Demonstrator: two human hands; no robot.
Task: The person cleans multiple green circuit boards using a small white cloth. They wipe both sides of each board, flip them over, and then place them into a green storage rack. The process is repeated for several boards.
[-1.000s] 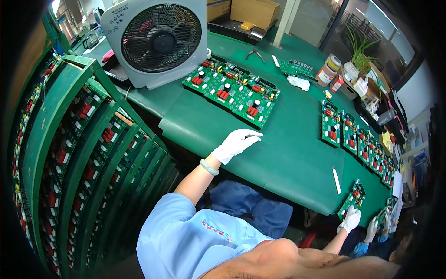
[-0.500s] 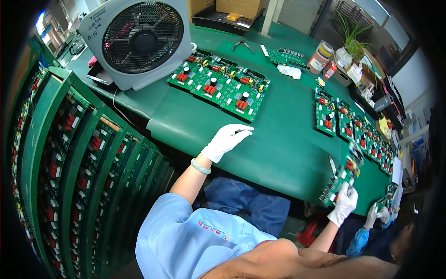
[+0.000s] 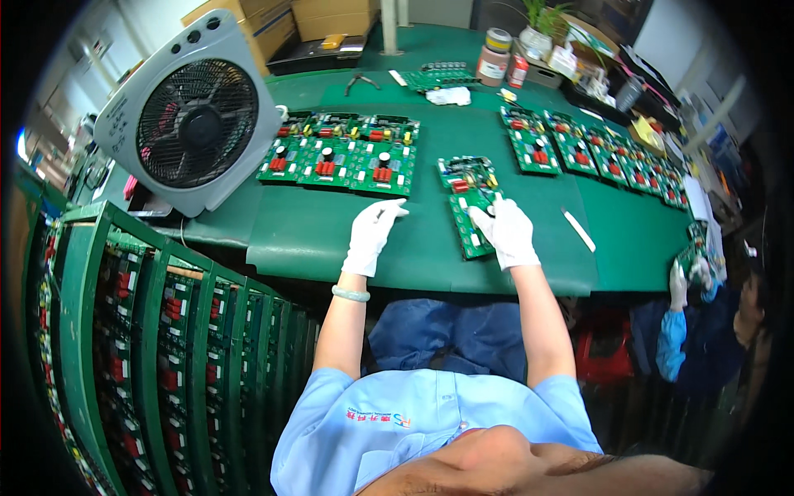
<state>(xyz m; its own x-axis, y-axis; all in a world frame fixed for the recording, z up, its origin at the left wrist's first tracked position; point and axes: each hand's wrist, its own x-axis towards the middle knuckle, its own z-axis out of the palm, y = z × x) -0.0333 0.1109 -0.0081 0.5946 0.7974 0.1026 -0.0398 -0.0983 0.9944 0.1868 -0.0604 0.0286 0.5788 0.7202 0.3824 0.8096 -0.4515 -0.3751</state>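
1. Cardboard boxes (image 3: pixel 273 21): brown, stacked at top left behind the fan, beyond far edge of the green table.
2. Flat black case (image 3: pixel 318 51): far table edge, just below the boxes; small yellow item on top.
3. Cylindrical can (image 3: pixel 495 56): far centre-right of table, brown/orange body w/ pale label band, light lid.
4. Small red carton (image 3: pixel 518 70): upright, just right of the can.
5. Pale packets/boxes (image 3: pixel 565 59): near a potted plant, top right; detail too small to tell.
6. Control panel on fan (image 3: pixel 132 103): white strip at fan's upper left corner, dark round knobs.
7. No screens seen.
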